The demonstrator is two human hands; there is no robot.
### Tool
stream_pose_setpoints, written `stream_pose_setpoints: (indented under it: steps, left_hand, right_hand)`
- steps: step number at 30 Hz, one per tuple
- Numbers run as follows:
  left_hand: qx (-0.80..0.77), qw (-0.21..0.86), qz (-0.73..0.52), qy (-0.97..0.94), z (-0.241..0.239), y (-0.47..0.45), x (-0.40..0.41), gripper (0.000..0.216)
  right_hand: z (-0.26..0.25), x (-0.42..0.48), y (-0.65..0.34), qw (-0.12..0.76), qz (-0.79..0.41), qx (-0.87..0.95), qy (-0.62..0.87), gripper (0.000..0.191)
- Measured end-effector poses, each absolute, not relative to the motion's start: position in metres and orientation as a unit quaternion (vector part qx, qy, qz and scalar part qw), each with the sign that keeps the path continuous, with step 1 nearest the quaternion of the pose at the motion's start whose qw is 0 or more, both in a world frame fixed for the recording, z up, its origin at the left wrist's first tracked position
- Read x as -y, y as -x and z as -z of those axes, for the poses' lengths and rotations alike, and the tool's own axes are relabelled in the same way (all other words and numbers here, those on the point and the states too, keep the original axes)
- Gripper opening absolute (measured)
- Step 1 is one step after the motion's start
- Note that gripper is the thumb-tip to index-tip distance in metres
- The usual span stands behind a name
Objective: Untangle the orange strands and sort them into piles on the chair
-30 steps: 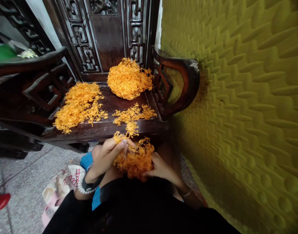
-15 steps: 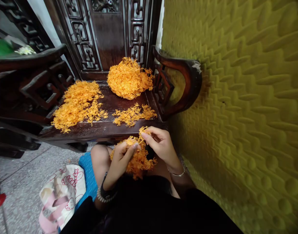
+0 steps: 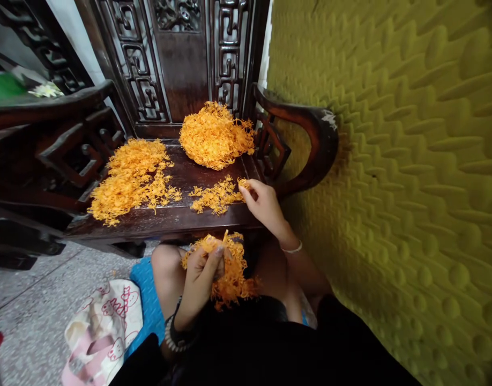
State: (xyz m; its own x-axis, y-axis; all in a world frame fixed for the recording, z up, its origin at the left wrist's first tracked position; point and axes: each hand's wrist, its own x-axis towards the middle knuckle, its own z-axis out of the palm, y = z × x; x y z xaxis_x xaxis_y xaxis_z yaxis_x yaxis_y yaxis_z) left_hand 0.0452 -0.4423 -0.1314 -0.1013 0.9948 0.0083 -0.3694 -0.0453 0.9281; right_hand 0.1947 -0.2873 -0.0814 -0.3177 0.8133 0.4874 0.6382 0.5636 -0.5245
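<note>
My left hand (image 3: 201, 279) is above my lap, thumb and fingers pinched on orange spidery flower-like pieces, with a short stalk sticking up. Beneath and beside it, a bunch of the same orange pieces (image 3: 233, 281) hangs over my lap. My right hand (image 3: 265, 208) reaches to the chair seat's right front, at the edge of a small loose pile (image 3: 214, 197). Its thumb and forefinger close on an orange piece (image 3: 243, 184) there. On the seat's left lies a larger spread pile (image 3: 127, 182). A rounded heap (image 3: 214, 136) stands at the back right.
The dark carved wooden chair (image 3: 185, 80) has a curved right armrest (image 3: 316, 145) against a yellow-green embossed wall covering (image 3: 402, 177). On the speckled floor (image 3: 37, 284) lies a cream and pink cloth bag (image 3: 109, 316), next to a blue woven surface (image 3: 149, 295).
My right hand has left my left hand and moved up and forward to the small pile on the seat. My left hand has dropped slightly, still pinching its pieces.
</note>
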Motion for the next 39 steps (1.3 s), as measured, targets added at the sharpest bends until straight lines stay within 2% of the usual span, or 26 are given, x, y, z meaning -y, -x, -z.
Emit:
stream_pose_setpoints:
  steps: [2, 4, 9, 11, 13, 15, 18, 20, 22, 23, 26, 28, 33, 35, 38, 39]
  left_hand:
    - [-0.400, 0.572, -0.619, -0.359, 0.128, -0.047, 0.438, 0.035]
    - [-0.400, 0.584, -0.614, -0.348, 0.128, -0.050, 0.436, 0.034]
    - [-0.419, 0.580, -0.608, -0.345, 0.130, -0.053, 0.434, 0.033]
    - [-0.429, 0.571, -0.607, -0.349, 0.128, -0.054, 0.434, 0.033]
    - [-0.439, 0.551, -0.611, -0.363, 0.124, -0.055, 0.435, 0.034]
    - [-0.454, 0.512, -0.615, -0.392, 0.120, -0.056, 0.434, 0.037]
    - [-0.489, 0.393, -0.599, -0.498, 0.114, -0.057, 0.433, 0.041]
    - [-0.508, 0.263, -0.573, -0.587, 0.112, -0.055, 0.431, 0.035]
    - [-0.515, 0.156, -0.544, -0.644, 0.111, -0.051, 0.429, 0.029]
    - [-0.515, 0.138, -0.534, -0.656, 0.111, -0.048, 0.428, 0.029]
    - [-0.500, 0.201, -0.544, -0.644, 0.113, -0.043, 0.426, 0.030]
    - [-0.493, 0.236, -0.579, -0.605, 0.115, -0.046, 0.428, 0.028]
    - [-0.489, 0.201, -0.646, -0.550, 0.111, -0.064, 0.429, 0.023]
    - [-0.482, 0.148, -0.679, -0.534, 0.103, -0.058, 0.421, 0.024]
    - [-0.474, -0.010, -0.769, -0.428, 0.089, -0.025, 0.394, 0.028]
    - [-0.473, -0.021, -0.780, -0.410, 0.085, -0.011, 0.383, 0.026]
  right_hand:
    - [0.106, 0.262, -0.194, 0.272, -0.051, 0.792, 0.544, 0.024]
    - [0.125, 0.242, -0.196, 0.240, -0.031, 0.780, 0.577, 0.028]
    - [0.139, 0.228, -0.204, 0.225, -0.038, 0.773, 0.592, 0.034]
    - [0.136, 0.239, -0.205, 0.288, -0.046, 0.764, 0.576, 0.042]
    - [0.131, 0.263, -0.202, 0.410, -0.098, 0.743, 0.520, 0.039]
    - [0.127, 0.297, -0.197, 0.491, -0.239, 0.716, 0.434, 0.028]
    - [0.124, 0.353, -0.186, 0.443, -0.485, 0.684, 0.317, 0.039]
    - [0.123, 0.381, -0.181, 0.438, -0.552, 0.655, 0.272, 0.049]
    - [0.122, 0.397, -0.178, 0.449, -0.574, 0.632, 0.266, 0.052]
    - [0.122, 0.402, -0.178, 0.449, -0.577, 0.627, 0.270, 0.050]
    - [0.124, 0.405, -0.180, 0.424, -0.569, 0.642, 0.290, 0.038]
    - [0.125, 0.404, -0.180, 0.407, -0.567, 0.654, 0.292, 0.038]
    - [0.122, 0.412, -0.185, 0.401, -0.586, 0.654, 0.259, 0.040]
    - [0.124, 0.420, -0.191, 0.402, -0.576, 0.658, 0.272, 0.041]
    - [0.135, 0.431, -0.202, 0.377, -0.601, 0.641, 0.294, 0.044]
    - [0.140, 0.433, -0.205, 0.372, -0.616, 0.625, 0.301, 0.045]
